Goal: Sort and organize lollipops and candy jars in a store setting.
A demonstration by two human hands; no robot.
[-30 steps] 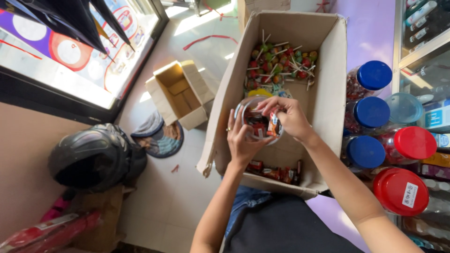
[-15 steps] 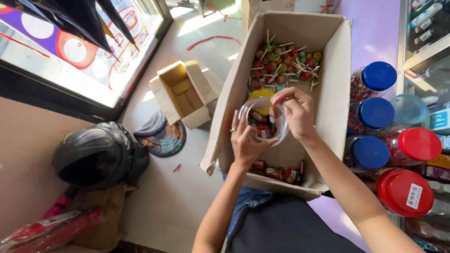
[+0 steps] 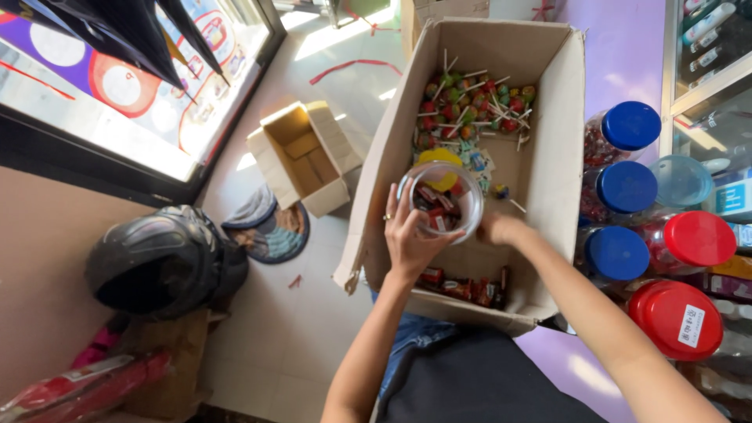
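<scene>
- While the left hand (image 3: 409, 235) stays wrapped around the side of the clear jar (image 3: 440, 200), holding it over the big cardboard box (image 3: 560, 157), the right hand (image 3: 501, 229) has come off the jar's mouth, where it was a second ago.
- That right hand now sits low inside the box just right of the jar; whether its fingers are closed on anything I cannot tell.
- Red-wrapped sweets (image 3: 435, 210) lie in the jar, so it looks like the hand went back down for more.
- More wrapped sweets (image 3: 462, 286) lie along the box's near wall.
- Beyond the jar sits a yellow lid (image 3: 439, 157), then a heap of lollipops (image 3: 470, 113) at the far end.
- Blue-lidded jars (image 3: 627, 188) and red-lidded jars (image 3: 689, 243) stand to the right of the box.
</scene>
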